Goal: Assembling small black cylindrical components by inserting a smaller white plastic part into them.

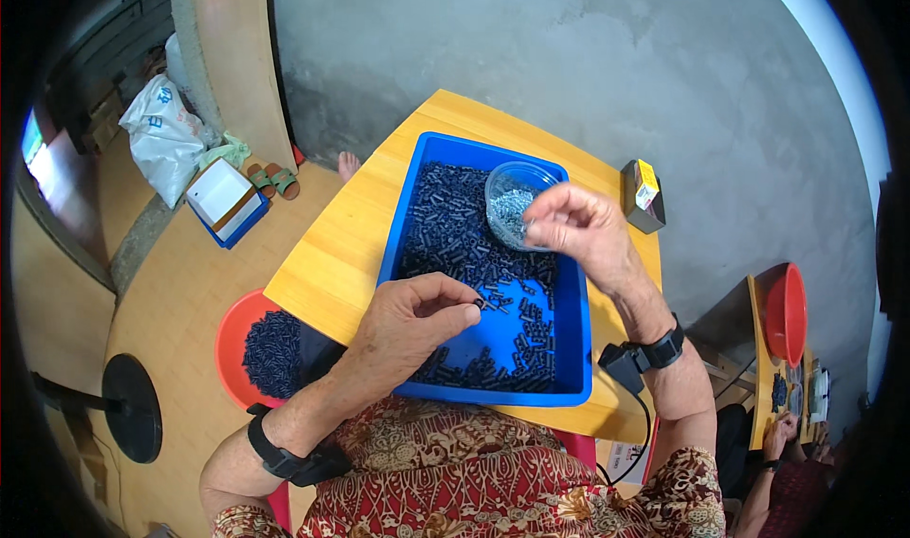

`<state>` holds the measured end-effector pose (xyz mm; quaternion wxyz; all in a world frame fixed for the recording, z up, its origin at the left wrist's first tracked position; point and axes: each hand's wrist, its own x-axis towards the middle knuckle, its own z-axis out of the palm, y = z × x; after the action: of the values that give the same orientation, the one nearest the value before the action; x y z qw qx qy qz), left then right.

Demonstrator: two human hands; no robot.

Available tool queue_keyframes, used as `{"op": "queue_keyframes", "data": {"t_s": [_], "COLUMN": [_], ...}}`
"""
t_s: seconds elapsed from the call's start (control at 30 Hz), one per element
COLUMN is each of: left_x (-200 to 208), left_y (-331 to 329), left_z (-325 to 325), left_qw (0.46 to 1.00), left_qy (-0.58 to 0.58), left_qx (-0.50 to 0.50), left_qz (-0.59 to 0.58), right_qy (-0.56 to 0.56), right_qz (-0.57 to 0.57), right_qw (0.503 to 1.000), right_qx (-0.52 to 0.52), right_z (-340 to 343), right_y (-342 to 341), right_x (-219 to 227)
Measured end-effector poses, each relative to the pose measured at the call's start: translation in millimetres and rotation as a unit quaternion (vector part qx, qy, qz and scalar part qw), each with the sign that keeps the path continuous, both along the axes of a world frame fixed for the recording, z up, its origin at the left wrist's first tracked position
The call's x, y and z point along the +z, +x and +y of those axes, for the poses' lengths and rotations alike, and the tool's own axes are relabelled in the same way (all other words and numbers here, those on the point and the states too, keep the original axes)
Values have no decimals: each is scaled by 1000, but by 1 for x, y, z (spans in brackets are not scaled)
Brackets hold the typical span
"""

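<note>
A blue plastic tray (576,358) on the yellow wooden table holds many small black tube-like pieces (445,216). Near its right side, among them, sits a round clear tub (520,169) with small silvery metal bits (510,206). Above the front half of the tray, my left hand (408,328) pinches a small black piece (480,303) between thumb and forefinger. My right hand (588,237) is over the tub's right rim, thumb and fingers closed in a pinch. Whatever is between those fingertips is too small to make out.
An orange-red basin (230,348) full of similar black pieces stands left of the table (332,273). At the table's right edge is a dark box (646,211) with a yellow pack. Another person's hand (779,436) works at a side table, lower right. A grey wall rises behind.
</note>
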<state>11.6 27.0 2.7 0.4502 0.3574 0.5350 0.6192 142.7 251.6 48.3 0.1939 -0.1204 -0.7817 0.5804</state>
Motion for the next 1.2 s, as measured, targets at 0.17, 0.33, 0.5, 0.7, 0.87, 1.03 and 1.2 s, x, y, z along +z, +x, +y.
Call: {"op": "queue_keyframes", "data": {"t_s": [0.17, 0.33, 0.5, 0.7, 0.87, 1.03, 1.2], "left_x": [0, -1, -2, -4, -5, -5, -4], "left_y": [0, 1, 0, 0, 0, 0, 0], "left_z": [0, 1, 2, 2, 2, 2, 4], "left_qw": [1000, 1000, 1000, 1000, 1000, 1000, 1000], "left_qy": [-7, -7, -13, -10, -11, -12, -17], "left_qx": [3, 4, 6, 11, 7, 6, 2], "left_qz": [0, -4, 16, 10, 16, 14, 14], "right_qy": [13, 50, 83, 92, 69, 78, 5], "right_qz": [38, 26, 20, -12, -23, -50, -43], "right_qw": [997, 997, 993, 993, 995, 990, 998], "right_qx": [-68, -61, -87, -77, -76, -103, -48], "right_z": [33, 45, 46, 48, 49, 53, 45], "right_y": [-8, -6, -11, -12, -11, -11, -1], "right_x": [9, -6, -12, -8, -13, -16, -13]}}
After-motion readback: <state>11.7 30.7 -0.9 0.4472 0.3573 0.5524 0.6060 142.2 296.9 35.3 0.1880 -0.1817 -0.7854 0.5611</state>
